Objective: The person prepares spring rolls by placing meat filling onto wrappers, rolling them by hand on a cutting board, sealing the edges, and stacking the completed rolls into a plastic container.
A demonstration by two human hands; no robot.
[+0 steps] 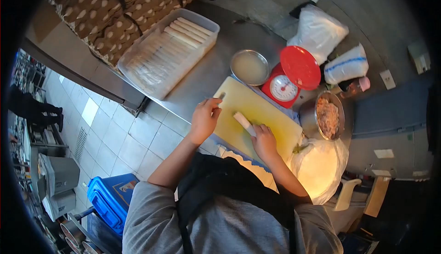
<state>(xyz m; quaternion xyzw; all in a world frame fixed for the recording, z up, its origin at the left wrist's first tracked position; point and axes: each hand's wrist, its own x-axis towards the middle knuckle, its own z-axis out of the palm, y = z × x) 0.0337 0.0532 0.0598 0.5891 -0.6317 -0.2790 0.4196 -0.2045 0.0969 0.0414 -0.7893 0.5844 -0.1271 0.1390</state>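
Note:
A pale rolled wrapper (241,119) lies on the yellowish cutting board (280,120). My right hand (264,141) rests over the near end of this roll with its fingers closed on it. At the board's left edge my left hand (205,119) is closed in a pinch, with a small grey piece (222,96) at its fingertips, too small to name. Beyond the board stands a metal bowl of cloudy liquid (249,68). A stack of round wrappers (317,166) in plastic lies right of my right hand.
Rolls fill part of a plastic tub (183,70) at the back left. A red scale (282,88), a bowl of filling (328,118) and plastic bags (317,28) stand at the right. A blue bin (110,196) is on the floor; a person (34,109) stands far left.

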